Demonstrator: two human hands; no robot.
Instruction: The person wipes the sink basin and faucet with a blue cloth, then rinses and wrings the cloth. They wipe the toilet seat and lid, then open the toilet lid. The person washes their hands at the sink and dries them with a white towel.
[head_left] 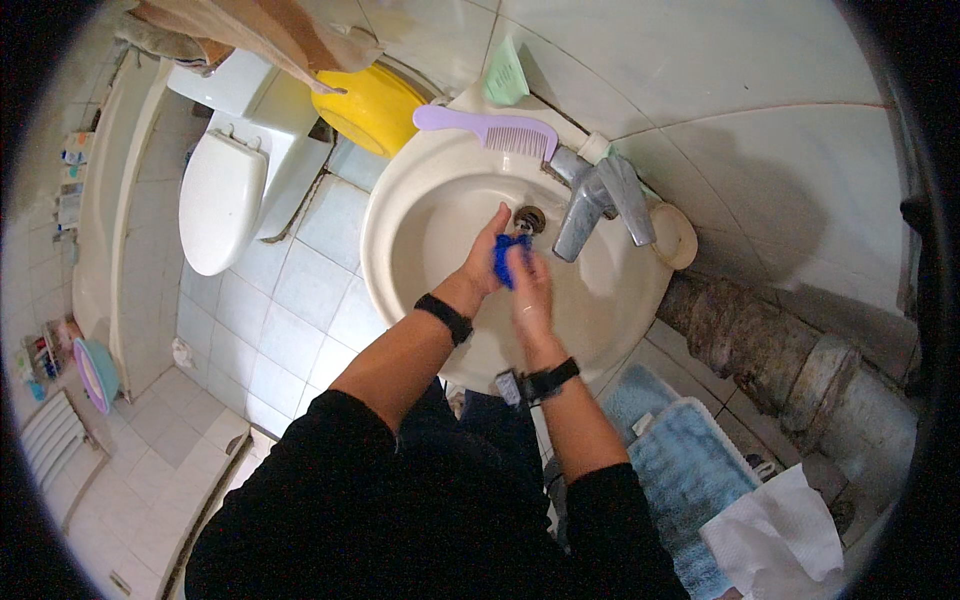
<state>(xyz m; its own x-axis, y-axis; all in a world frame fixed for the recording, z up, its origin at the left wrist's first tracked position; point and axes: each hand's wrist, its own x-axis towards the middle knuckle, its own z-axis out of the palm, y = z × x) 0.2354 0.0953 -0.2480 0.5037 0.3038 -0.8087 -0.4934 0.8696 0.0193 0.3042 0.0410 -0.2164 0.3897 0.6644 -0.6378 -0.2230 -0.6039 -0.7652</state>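
Over the white washbasin (384,245), both hands meet around a small bright blue soft-looking thing (504,268), whose exact kind I cannot make out. My left hand (484,262) supports it from the left, with one digit pointing up beside the drain hole (528,219). Pressed against its right side is my right hand (533,290), blurred by motion. Part of the blue thing is hidden behind the right fingers. The grey metal faucet (580,225) stands just right of the hands, and no water shows from its spout.
A purple comb (485,128), a green tube (506,75) and a soap dish (673,237) rest around the basin's rim. Beyond are a yellow basin (372,112) and a white toilet (222,198). Low on the right are a blue towel-like mat (685,480), white paper (775,535) and a thick pipe (740,345).
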